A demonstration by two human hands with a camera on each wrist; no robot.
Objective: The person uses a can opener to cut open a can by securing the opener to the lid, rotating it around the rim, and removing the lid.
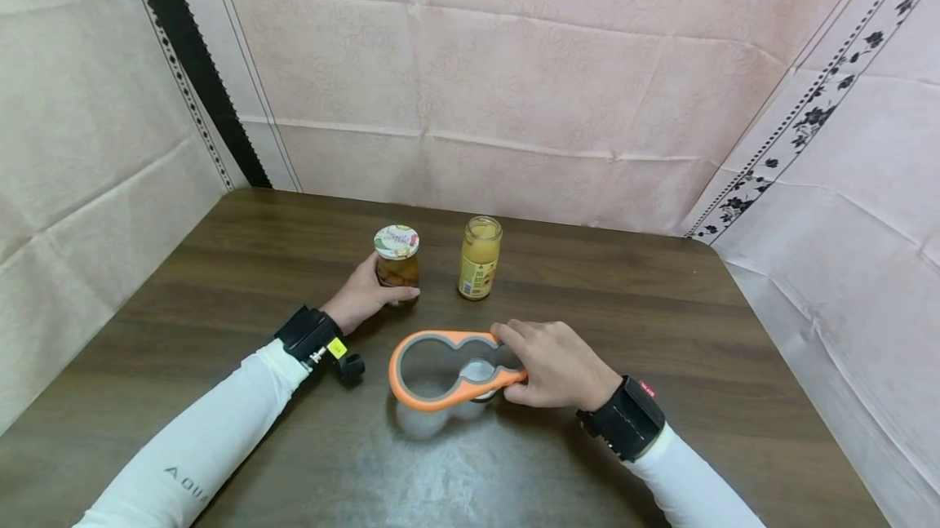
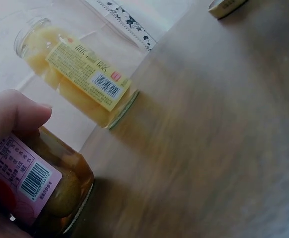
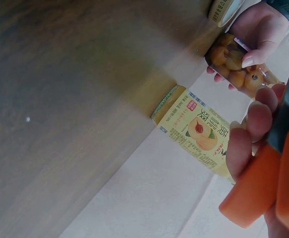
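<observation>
While the left hand [image 1: 367, 292] grips the upright jar [image 1: 400, 271] at far left, the right hand [image 1: 556, 365] grips the opener [image 1: 432, 405] nearer, above a loose cap [image 1: 479, 370]. The step seems to be preparing to uncap that jar; next likely calls for seating the opener round its printed lid [image 1: 396, 241]. Its glass shows round amber fruit, left of the open yellow jar [image 1: 480, 263].

Behind the left fingers [image 1: 370, 273], the white sleeve [image 1: 201, 442] reads "AQUA". The held jar's [image 1: 398, 271] pink label [image 2: 25, 178] bears a barcode, print blurred; right of them, the yellow jar [image 1: 480, 259] carries Chinese characters and a barcode.
</observation>
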